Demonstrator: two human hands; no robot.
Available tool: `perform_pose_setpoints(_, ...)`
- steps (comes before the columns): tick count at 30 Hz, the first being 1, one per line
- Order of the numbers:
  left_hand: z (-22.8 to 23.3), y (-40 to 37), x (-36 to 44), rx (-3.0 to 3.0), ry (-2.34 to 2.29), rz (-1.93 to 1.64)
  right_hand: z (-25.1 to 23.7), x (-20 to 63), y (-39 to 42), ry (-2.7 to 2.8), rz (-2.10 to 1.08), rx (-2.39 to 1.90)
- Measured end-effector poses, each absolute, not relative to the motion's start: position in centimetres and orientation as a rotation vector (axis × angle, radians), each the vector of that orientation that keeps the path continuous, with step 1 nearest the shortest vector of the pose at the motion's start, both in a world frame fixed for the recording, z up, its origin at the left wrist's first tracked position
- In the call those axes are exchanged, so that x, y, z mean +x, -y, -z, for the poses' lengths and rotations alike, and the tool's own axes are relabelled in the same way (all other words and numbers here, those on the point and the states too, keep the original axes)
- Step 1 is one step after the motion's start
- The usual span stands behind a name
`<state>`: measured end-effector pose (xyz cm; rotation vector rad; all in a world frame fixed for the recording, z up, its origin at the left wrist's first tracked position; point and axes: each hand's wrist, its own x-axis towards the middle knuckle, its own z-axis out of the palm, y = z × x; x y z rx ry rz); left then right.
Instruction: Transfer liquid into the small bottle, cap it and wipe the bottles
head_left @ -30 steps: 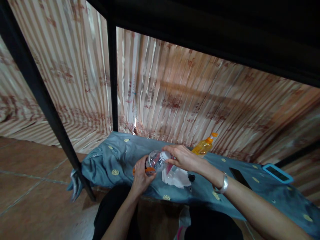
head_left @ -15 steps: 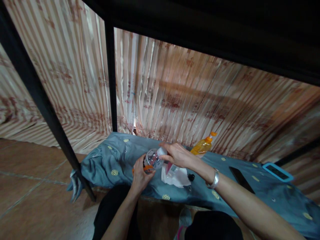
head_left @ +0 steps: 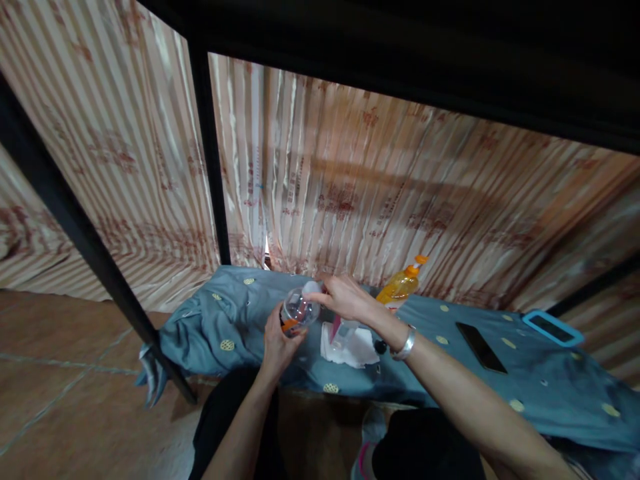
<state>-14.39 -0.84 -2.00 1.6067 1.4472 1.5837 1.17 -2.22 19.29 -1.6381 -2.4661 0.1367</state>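
My left hand (head_left: 281,343) is wrapped round a clear plastic bottle (head_left: 296,308) with an orange label, tilted above the bedding. My right hand (head_left: 345,297) pinches a small white cap-like piece (head_left: 313,289) at the bottle's upper end; whether the piece is fixed to the bottle I cannot tell. Below my right hand, a white cloth or tissue (head_left: 357,352) lies on the sheet with a clear and pink plastic item (head_left: 343,333) on it. A small black round thing (head_left: 381,347) sits beside the cloth.
A yellow pump bottle (head_left: 399,288) stands behind my right forearm. To the right lie a dark phone (head_left: 481,348) and a blue-framed device (head_left: 553,329). The grey-green sheet (head_left: 227,313) covers a low bed. Dark metal posts (head_left: 207,153) and a striped curtain (head_left: 350,180) enclose it.
Both hands have shifted slightly left with the bottle and the white piece. The view has moved a little as well. The grips look the same.
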Motion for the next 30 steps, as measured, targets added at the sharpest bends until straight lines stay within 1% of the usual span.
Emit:
perform_pose_setpoints(3, 0.5, -0.1, -15.0, 1.456, -1.516, -1.527, -18.8, 4.0, 2.8, 2.18, -0.211, -1.508)
perform_pose_setpoints(6, -0.8, -2.1, -15.6, 1.451, -1.538, -1.537, -16.9, 8.0, 3.9, 1.9, -0.221, -1.464)
perform_pose_setpoints(8, -1.3, -3.7, -15.8, 1.478, -1.568, -1.565, -14.5, 10.7, 4.9, 1.752, -0.211, -1.509)
perform_pose_setpoints(12, -1.2, -6.5, -15.5, 1.453, -1.567, -1.554, -8.1, 15.0, 7.2, 1.56, -0.317, -1.697)
perform_pose_setpoints(15, -0.4, -7.7, -15.1, 1.395, -1.486, -1.531, -3.4, 16.8, 8.8, 1.476, -0.429, -1.805)
perform_pose_setpoints(18, 0.5, -8.0, -15.0, 1.365, -1.47, -1.496, 0.0, 17.9, 9.9, 1.386, -0.467, -1.874)
perform_pose_setpoints(23, 1.7, -7.6, -15.4, 1.356, -1.527, -1.473, 2.9, 18.8, 10.3, 1.355, -0.46, -1.938)
perform_pose_setpoints(30, 2.1, -7.1, -15.8, 1.376, -1.533, -1.506, 4.8, 19.3, 9.3, 1.319, -0.343, -2.016)
